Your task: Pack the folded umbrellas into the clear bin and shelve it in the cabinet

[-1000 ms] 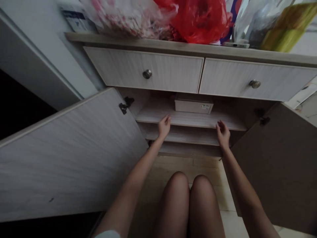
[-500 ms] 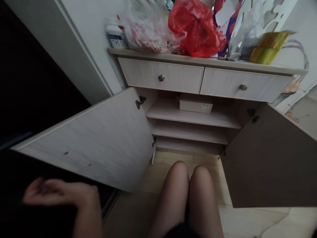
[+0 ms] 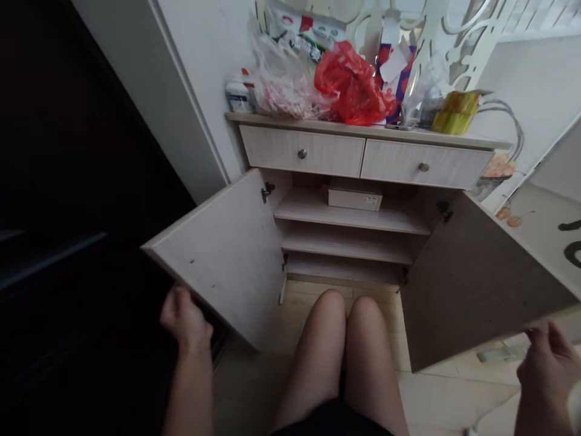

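A pale wood-grain cabinet (image 3: 340,223) stands before my knees with both doors swung outward. At the free edge of the left cabinet door (image 3: 227,248) is my left hand (image 3: 185,318), closed, its fingertips partly hidden behind the panel. The right cabinet door (image 3: 481,284) is darker in shadow. My right hand (image 3: 549,357) pinches its lower outer corner, with some fingers out of sight behind it. Inside, a white box (image 3: 354,198) rests on the upper shelf (image 3: 308,210); the two lower levels show bare boards.
Above the doors are two closed drawers (image 3: 299,145) with round knobs. The cabinet top holds a red plastic bag (image 3: 351,85), a clear bag (image 3: 284,85), a white bottle (image 3: 239,97) and a yellow packet (image 3: 456,112). A dark opening (image 3: 68,181) lies at the left.
My left hand has moved right to the left door's edge, and that door has swung slightly inward. My right hand has come into view at the right door. The view takes in more above.
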Demonstrator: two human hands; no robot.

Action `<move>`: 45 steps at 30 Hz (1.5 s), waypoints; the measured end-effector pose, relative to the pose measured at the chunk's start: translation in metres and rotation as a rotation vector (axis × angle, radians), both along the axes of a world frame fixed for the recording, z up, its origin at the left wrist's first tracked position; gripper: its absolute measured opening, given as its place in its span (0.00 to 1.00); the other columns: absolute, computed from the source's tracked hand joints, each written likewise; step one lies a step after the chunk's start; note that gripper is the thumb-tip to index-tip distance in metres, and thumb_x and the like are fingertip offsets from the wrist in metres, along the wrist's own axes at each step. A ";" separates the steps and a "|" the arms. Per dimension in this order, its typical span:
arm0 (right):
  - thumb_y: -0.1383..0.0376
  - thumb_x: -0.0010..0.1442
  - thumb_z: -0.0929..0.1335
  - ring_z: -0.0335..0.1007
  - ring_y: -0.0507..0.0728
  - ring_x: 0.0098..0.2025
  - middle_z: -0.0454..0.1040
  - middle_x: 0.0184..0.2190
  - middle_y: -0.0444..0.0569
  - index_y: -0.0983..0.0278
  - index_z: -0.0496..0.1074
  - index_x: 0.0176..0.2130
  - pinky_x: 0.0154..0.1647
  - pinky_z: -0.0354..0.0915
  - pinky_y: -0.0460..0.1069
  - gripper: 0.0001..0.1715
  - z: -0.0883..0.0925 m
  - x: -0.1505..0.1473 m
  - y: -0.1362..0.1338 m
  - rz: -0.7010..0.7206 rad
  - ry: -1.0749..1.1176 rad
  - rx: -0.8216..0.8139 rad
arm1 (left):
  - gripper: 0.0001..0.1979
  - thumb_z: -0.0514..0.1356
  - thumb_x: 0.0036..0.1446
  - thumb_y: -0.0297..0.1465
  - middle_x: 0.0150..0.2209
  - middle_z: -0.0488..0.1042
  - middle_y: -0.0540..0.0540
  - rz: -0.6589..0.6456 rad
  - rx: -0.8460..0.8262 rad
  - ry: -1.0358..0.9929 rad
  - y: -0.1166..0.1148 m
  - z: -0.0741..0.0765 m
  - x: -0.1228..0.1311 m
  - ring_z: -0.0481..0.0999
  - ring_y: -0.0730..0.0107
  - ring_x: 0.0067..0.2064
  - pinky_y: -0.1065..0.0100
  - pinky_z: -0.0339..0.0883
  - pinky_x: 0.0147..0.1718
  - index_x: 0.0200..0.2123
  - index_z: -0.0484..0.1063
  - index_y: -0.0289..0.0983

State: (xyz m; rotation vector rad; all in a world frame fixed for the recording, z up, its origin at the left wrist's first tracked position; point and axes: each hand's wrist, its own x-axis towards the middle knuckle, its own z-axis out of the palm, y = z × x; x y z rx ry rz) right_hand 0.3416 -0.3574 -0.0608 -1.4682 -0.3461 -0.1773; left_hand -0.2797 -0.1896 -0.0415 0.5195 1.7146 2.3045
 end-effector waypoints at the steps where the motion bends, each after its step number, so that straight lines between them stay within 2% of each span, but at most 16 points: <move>1: 0.46 0.46 0.73 0.77 0.68 0.40 0.79 0.32 0.52 0.59 0.80 0.35 0.51 0.70 0.68 0.23 -0.002 -0.001 -0.001 0.033 -0.017 -0.016 | 0.12 0.61 0.46 0.41 0.30 0.73 0.52 -0.002 -0.009 0.031 -0.003 -0.003 0.004 0.75 0.62 0.42 0.55 0.70 0.52 0.30 0.70 0.39; 3: 0.46 0.46 0.74 0.76 0.66 0.39 0.79 0.33 0.52 0.63 0.80 0.38 0.51 0.70 0.66 0.27 -0.005 -0.006 0.002 0.073 -0.020 -0.038 | 0.16 0.63 0.47 0.42 0.36 0.77 0.48 -0.043 -0.013 0.123 -0.007 -0.010 0.013 0.77 0.59 0.47 0.52 0.68 0.56 0.34 0.74 0.37; 5: 0.44 0.45 0.75 0.76 0.65 0.37 0.79 0.33 0.53 0.64 0.80 0.38 0.47 0.72 0.63 0.30 -0.007 -0.012 0.008 0.123 -0.020 -0.053 | 0.18 0.65 0.47 0.44 0.40 0.79 0.44 -0.110 0.000 0.227 -0.007 -0.018 0.020 0.78 0.57 0.48 0.53 0.70 0.56 0.35 0.77 0.37; 8: 0.39 0.45 0.75 0.76 0.65 0.35 0.80 0.33 0.55 0.64 0.80 0.39 0.40 0.72 0.59 0.34 -0.008 -0.026 0.018 0.217 -0.077 -0.105 | 0.19 0.67 0.45 0.45 0.39 0.81 0.41 -0.187 0.031 0.339 -0.003 -0.027 0.031 0.81 0.56 0.44 0.55 0.75 0.50 0.34 0.79 0.36; 11: 0.36 0.48 0.73 0.78 0.65 0.36 0.81 0.34 0.56 0.64 0.80 0.40 0.40 0.71 0.57 0.37 -0.005 -0.047 0.029 0.291 -0.183 -0.225 | 0.20 0.67 0.45 0.47 0.37 0.82 0.41 -0.264 0.010 0.411 0.003 -0.033 0.047 0.82 0.58 0.38 0.59 0.78 0.40 0.34 0.80 0.36; 14: 0.35 0.52 0.71 0.78 0.62 0.34 0.81 0.35 0.56 0.65 0.80 0.41 0.41 0.70 0.56 0.38 0.001 -0.074 0.046 0.340 -0.270 -0.255 | 0.22 0.66 0.47 0.49 0.35 0.83 0.40 -0.396 -0.036 0.459 0.010 -0.034 0.073 0.83 0.58 0.34 0.61 0.78 0.35 0.35 0.79 0.36; 20: 0.40 0.58 0.69 0.76 0.58 0.33 0.80 0.33 0.54 0.65 0.77 0.38 0.39 0.70 0.53 0.31 0.018 -0.131 0.098 0.462 -0.377 -0.143 | 0.20 0.64 0.55 0.48 0.36 0.83 0.40 -0.648 0.021 0.573 0.044 -0.026 0.148 0.83 0.60 0.35 0.63 0.77 0.38 0.38 0.79 0.36; 26: 0.39 0.59 0.67 0.76 0.58 0.32 0.80 0.33 0.54 0.63 0.73 0.37 0.36 0.71 0.53 0.30 0.029 -0.169 0.168 0.644 -0.344 -0.118 | 0.09 0.64 0.60 0.36 0.37 0.82 0.39 -0.729 0.028 0.774 0.091 -0.019 0.205 0.82 0.61 0.36 0.64 0.74 0.39 0.38 0.79 0.35; 29: 0.39 0.59 0.66 0.75 0.58 0.32 0.79 0.33 0.54 0.62 0.71 0.37 0.35 0.70 0.53 0.30 0.032 -0.183 0.204 0.689 -0.346 -0.115 | 0.06 0.65 0.60 0.31 0.36 0.82 0.40 -0.758 -0.015 0.810 0.110 -0.015 0.223 0.82 0.62 0.36 0.65 0.73 0.38 0.38 0.80 0.35; 33: 0.39 0.59 0.65 0.74 0.58 0.31 0.79 0.33 0.53 0.62 0.69 0.37 0.34 0.69 0.52 0.29 0.033 -0.194 0.243 0.724 -0.331 -0.110 | 0.05 0.66 0.60 0.30 0.36 0.82 0.41 -0.790 -0.048 0.807 0.129 -0.012 0.238 0.82 0.63 0.36 0.66 0.72 0.38 0.37 0.80 0.36; 38: 0.39 0.61 0.63 0.75 0.58 0.33 0.78 0.34 0.52 0.61 0.67 0.37 0.35 0.67 0.52 0.28 0.031 -0.200 0.273 0.700 -0.352 -0.140 | 0.04 0.67 0.59 0.30 0.36 0.82 0.41 -0.782 -0.093 0.837 0.147 -0.007 0.252 0.81 0.64 0.35 0.66 0.71 0.37 0.37 0.80 0.36; 45: 0.41 0.64 0.61 0.75 0.57 0.34 0.78 0.35 0.53 0.62 0.67 0.38 0.36 0.65 0.51 0.27 0.032 -0.202 0.297 0.704 -0.414 -0.158 | 0.03 0.66 0.60 0.29 0.35 0.82 0.41 -0.775 -0.149 0.891 0.165 -0.001 0.264 0.80 0.64 0.38 0.66 0.68 0.40 0.36 0.81 0.35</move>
